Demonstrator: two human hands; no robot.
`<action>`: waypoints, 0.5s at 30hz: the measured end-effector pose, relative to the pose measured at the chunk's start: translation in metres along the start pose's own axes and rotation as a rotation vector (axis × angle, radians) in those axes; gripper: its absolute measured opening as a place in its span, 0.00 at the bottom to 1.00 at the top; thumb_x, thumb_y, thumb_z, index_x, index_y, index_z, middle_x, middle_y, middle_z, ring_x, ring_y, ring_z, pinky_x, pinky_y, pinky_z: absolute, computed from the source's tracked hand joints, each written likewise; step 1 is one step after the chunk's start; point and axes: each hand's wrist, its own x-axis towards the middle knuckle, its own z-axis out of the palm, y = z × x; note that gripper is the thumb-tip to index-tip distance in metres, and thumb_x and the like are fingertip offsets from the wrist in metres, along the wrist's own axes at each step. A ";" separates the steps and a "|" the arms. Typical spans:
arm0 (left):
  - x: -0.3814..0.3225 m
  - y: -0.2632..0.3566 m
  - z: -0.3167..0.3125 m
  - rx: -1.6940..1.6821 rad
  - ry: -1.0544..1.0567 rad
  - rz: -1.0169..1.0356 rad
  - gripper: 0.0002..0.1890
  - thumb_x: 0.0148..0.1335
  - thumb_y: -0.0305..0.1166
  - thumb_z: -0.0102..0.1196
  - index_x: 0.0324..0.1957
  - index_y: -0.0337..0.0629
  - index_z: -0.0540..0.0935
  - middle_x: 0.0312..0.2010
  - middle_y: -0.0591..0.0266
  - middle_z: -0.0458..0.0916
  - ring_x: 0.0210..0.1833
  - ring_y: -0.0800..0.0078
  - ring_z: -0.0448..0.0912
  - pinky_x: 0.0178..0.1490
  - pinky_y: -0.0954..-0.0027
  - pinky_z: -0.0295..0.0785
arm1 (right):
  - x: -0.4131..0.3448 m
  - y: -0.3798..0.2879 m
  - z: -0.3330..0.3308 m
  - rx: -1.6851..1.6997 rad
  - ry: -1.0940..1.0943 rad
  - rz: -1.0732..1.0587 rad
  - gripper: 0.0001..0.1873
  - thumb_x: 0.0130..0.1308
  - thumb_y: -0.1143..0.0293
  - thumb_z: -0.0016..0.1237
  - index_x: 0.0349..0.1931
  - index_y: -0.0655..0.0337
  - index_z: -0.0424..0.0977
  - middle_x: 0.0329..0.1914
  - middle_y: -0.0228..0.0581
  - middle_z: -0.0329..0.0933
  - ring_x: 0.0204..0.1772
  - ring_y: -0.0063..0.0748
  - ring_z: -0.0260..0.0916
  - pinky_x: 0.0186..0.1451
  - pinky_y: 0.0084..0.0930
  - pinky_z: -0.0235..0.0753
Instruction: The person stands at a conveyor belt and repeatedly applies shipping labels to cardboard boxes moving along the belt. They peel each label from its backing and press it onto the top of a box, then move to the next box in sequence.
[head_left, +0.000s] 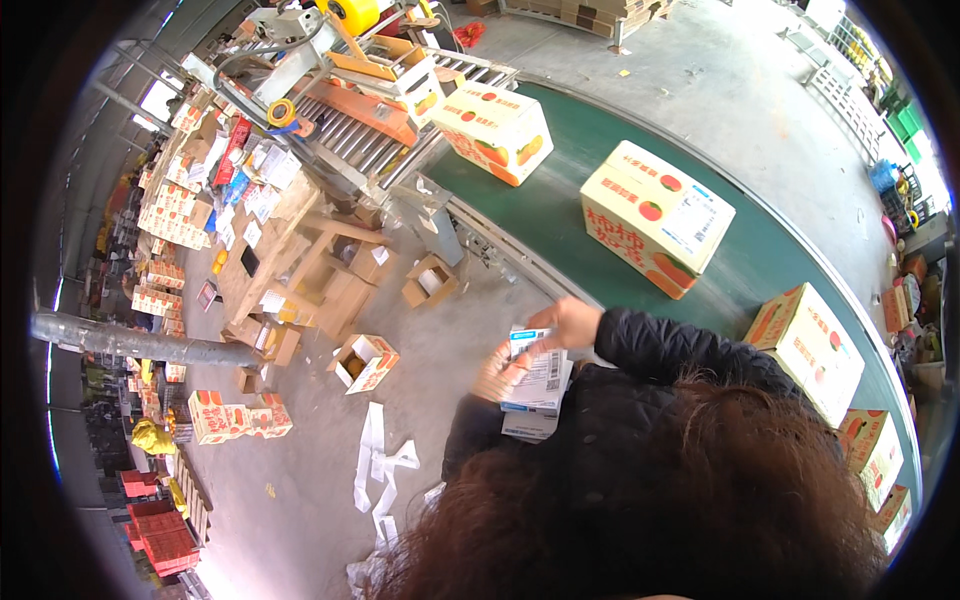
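My left hand (496, 373) grips a small stack of printed shipping labels (541, 381), thumb on top. At the stack's upper edge, the fingers of my right hand (574, 322) are closed on the top label. Just beyond my hands runs a green conveyor belt (551, 217). A cream and orange fruit carton (652, 217) with a label on its top stands on it. Another carton (491, 131), with no label visible on top, is nearer the taping machine (375, 105). More cartons (810, 352) stand along the belt to the right, partly behind my arm.
A wooden table (289, 217) with papers and a phone (250, 260) is on the left. Open cardboard boxes (430, 281) and a carton holding fruit (364, 364) stand on the floor. Loose white strips (375, 457) lie near me. A metal pole (150, 337) crosses the left side.
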 end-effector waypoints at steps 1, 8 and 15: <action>-0.003 0.001 0.000 -0.098 -0.065 0.020 0.22 0.62 0.24 0.52 0.59 0.42 0.68 0.50 0.63 0.75 0.53 0.75 0.73 0.57 0.68 0.68 | 0.010 0.004 -0.003 0.088 -0.022 -0.077 0.19 0.55 0.52 0.59 0.37 0.60 0.82 0.34 0.45 0.81 0.39 0.34 0.78 0.46 0.27 0.76; -0.036 -0.003 -0.008 -0.280 -0.025 -0.035 0.22 0.62 0.25 0.50 0.59 0.40 0.67 0.51 0.60 0.75 0.54 0.71 0.73 0.57 0.65 0.69 | 0.039 0.083 -0.189 0.412 0.537 0.295 0.16 0.60 0.68 0.52 0.48 0.61 0.74 0.42 0.39 0.78 0.40 0.33 0.78 0.46 0.24 0.77; -0.065 -0.029 -0.032 -0.236 0.180 -0.007 0.19 0.62 0.23 0.49 0.56 0.41 0.69 0.50 0.59 0.76 0.52 0.69 0.75 0.55 0.64 0.72 | 0.086 0.095 -0.274 -0.687 1.228 0.164 0.15 0.65 0.55 0.44 0.36 0.57 0.76 0.34 0.46 0.77 0.38 0.47 0.75 0.37 0.39 0.74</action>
